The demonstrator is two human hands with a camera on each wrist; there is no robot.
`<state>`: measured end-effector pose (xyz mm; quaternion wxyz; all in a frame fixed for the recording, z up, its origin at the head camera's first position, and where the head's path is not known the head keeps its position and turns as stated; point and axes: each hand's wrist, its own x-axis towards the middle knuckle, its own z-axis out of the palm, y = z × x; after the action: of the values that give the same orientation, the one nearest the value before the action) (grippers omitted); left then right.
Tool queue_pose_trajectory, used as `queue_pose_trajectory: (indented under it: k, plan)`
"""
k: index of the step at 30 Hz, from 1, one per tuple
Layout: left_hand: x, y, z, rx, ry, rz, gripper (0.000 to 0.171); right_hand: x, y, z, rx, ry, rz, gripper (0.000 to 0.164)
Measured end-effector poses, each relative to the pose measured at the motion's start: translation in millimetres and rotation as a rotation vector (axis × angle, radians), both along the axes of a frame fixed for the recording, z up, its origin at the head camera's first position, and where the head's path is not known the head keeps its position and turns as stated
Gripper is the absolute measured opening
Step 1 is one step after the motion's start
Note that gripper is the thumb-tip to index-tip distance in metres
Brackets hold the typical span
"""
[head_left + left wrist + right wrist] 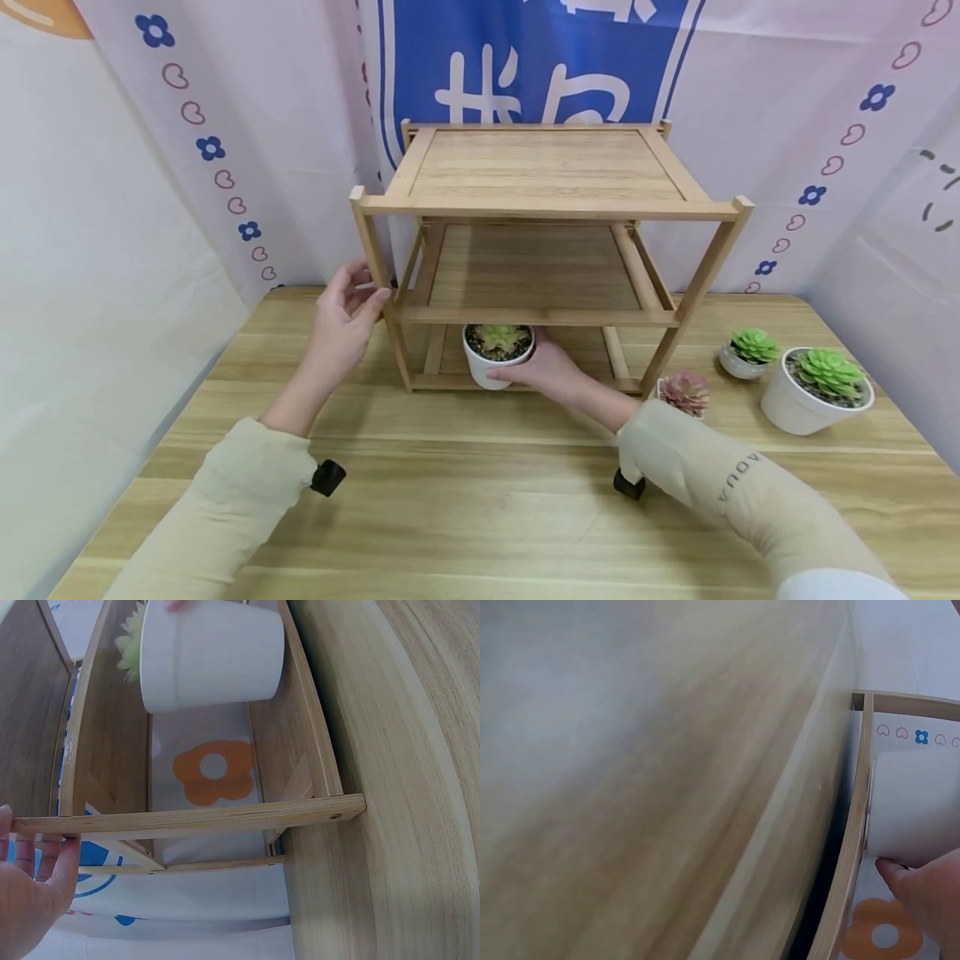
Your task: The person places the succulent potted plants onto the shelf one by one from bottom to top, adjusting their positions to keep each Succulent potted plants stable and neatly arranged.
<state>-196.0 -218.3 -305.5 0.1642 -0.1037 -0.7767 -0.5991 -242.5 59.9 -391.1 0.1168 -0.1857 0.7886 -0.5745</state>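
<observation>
A white pot with a pale green succulent (pixel 495 360) is at the front of the lowest tier of a three-tier wooden shelf (pixel 551 208). My right hand (pixel 553 368) grips this pot from its right side, thumb across the front. The left wrist view shows the white pot (pixel 214 656) inside the bottom tier, and in the right wrist view the thumb of my right hand (pixel 926 892) lies against it. At the shelf's front left post, my left hand (pixel 347 312) holds the wood between thumb and fingers, near the middle tier.
Right of the shelf on the wooden table (pixel 465 500) stand a pink succulent (pixel 685 393), a small green succulent (pixel 752 346) and a larger green succulent in a white pot (pixel 810 400). A patterned curtain (pixel 300 108) hangs behind the shelf.
</observation>
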Motion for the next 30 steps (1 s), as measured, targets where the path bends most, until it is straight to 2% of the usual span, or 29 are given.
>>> queue_pose_trajectory:
  k: [11, 17, 23, 30]
  plan:
    - [0.8, 1, 0.9, 0.0, -0.01, 0.0, 0.043, -8.5, -9, -1.1, -0.039, -0.029, -0.016, 0.086]
    - [1.1, 3, 2.4, 0.015, -0.021, 0.007, 0.042, -10.1, -14, -0.6, -0.028, -0.079, -0.049, 0.085]
    - [-0.1, 2, 1.1, 0.01, -0.007, -0.002, 0.043, -14.6, -19, -2.2, -0.003, -0.079, -0.062, 0.081]
    - [-0.8, 1, 0.3, 0.013, 0.002, -0.002, 0.043, -16.3, -24, -0.5, -0.035, -0.08, -0.028, 0.077]
